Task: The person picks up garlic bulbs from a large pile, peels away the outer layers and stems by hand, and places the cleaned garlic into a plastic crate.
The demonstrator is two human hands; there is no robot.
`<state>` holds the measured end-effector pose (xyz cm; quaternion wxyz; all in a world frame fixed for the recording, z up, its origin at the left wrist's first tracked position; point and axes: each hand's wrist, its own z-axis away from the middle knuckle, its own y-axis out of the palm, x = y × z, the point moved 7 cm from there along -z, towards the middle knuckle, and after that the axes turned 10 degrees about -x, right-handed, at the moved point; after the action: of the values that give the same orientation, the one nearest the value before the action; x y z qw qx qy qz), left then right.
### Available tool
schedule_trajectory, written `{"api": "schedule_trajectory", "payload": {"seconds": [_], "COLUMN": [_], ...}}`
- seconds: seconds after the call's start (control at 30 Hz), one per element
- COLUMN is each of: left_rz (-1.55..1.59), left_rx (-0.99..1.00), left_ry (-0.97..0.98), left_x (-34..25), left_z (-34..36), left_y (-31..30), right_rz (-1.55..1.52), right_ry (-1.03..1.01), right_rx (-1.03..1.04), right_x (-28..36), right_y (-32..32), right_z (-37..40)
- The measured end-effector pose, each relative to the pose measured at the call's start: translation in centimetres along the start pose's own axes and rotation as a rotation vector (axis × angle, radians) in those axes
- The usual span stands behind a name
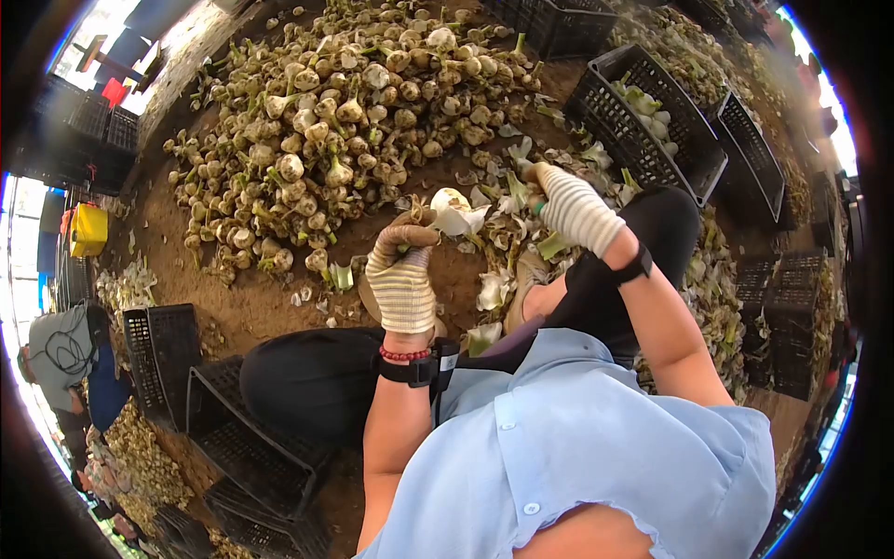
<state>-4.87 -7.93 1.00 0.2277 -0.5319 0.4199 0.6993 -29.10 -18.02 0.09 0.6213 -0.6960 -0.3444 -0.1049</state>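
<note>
My left hand (pixel 404 270), in a striped glove with brown fingertips, is closed round the stem end of a garlic bulb (pixel 451 203). White outer skin hangs loose from the bulb. My right hand (pixel 575 207), also gloved, is closed to the right of it, round something with a green part that is mostly hidden. Peeled skins and cut stems (pixel 498 289) lie on the ground between and below my hands. A large heap of unpeeled bulbs (pixel 317 130) spreads out ahead.
A black crate (pixel 684 140) holding pale bulbs stands tilted at the upper right. More black crates (pixel 251 456) lie at the lower left. At the far left are a yellow container (pixel 88 230) and a person in grey (pixel 60 349). My bent knees flank the skins.
</note>
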Motion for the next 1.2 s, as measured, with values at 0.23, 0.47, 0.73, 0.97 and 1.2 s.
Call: {"api": "schedule_trajectory", "payload": {"seconds": [0.23, 0.47, 0.73, 0.97, 1.2], "left_rz": [0.015, 0.447, -0.245, -0.204, 0.010], "left_rx": [-0.006, -0.155, -0.220, 0.107, -0.133], "left_ry": [0.038, -0.300, -0.194, -0.075, -0.241], "left_x": [1.3, 4.8, 5.0, 6.3, 7.4], "left_z": [-0.1, -1.0, -2.0, -1.5, -3.6], "left_y": [1.3, -1.4, -1.7, 3.2, 0.1], "right_rz": [-0.228, 0.020, 0.228, -0.722, -0.956], "right_ry": [-0.212, 0.483, 0.089, 0.084, 0.322], "right_rx": [0.029, 0.325, 0.655, 0.665, 0.078], "right_x": [5.2, -8.4, -2.6, 2.4, -11.5], "right_y": [0.9, 4.8, 4.4, 8.4, -2.4], "right_z": [-0.2, -1.1, -0.9, -1.8, -19.8]}}
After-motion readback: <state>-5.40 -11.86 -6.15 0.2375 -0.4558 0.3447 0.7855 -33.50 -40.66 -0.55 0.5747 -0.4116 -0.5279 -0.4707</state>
